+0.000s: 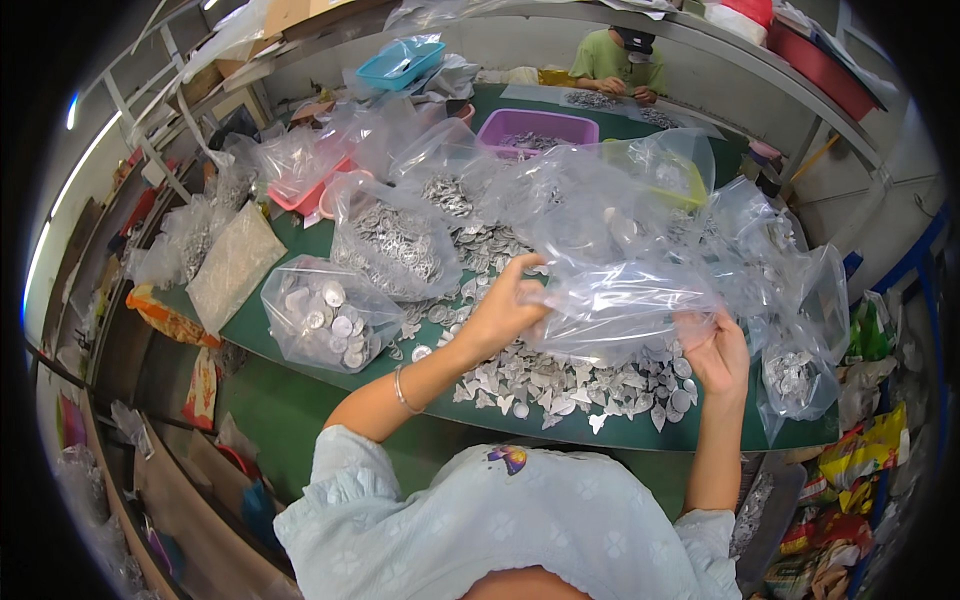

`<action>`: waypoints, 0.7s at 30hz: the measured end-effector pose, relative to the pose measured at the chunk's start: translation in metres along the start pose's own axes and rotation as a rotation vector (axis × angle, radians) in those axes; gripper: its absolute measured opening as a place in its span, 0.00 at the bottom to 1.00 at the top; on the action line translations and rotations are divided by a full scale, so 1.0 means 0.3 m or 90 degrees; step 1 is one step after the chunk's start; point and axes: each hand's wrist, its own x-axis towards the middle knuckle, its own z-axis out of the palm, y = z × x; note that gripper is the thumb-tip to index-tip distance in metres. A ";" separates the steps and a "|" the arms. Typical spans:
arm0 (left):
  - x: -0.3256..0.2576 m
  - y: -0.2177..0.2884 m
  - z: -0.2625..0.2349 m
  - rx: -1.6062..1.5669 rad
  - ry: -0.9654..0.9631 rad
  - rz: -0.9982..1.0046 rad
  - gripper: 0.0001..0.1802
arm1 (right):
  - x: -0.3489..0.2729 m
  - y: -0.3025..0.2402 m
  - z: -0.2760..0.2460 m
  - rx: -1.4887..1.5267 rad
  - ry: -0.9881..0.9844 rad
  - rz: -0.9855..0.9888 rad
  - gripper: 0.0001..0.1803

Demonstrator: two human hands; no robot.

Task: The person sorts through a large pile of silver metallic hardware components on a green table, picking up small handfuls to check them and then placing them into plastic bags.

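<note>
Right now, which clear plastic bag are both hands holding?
The shiny clear plastic bag stretched between left hand and right hand; bags of silvery pieces lie unheld.

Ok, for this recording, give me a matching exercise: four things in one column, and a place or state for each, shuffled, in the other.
Things
1. clear plastic bag
2. bangle
3. purple tray
4. bag of round discs

Places or states
A. holding a heap of small grey pieces
B. between the left hand and the right hand
C. lying on the green table, left of the left hand
D. around the left forearm

Pairs: 1-B, 2-D, 3-A, 4-C
</note>
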 end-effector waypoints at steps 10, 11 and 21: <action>0.028 0.041 0.164 0.474 -0.031 0.318 0.26 | 0.071 0.114 0.090 -0.133 -0.077 0.130 0.08; 0.086 0.032 0.145 0.373 -0.083 0.223 0.20 | 0.077 0.064 0.096 -0.207 -0.140 0.126 0.08; 0.223 0.070 0.215 -0.627 -0.098 0.062 0.17 | -0.051 0.029 -0.010 -0.687 -0.040 -0.211 0.33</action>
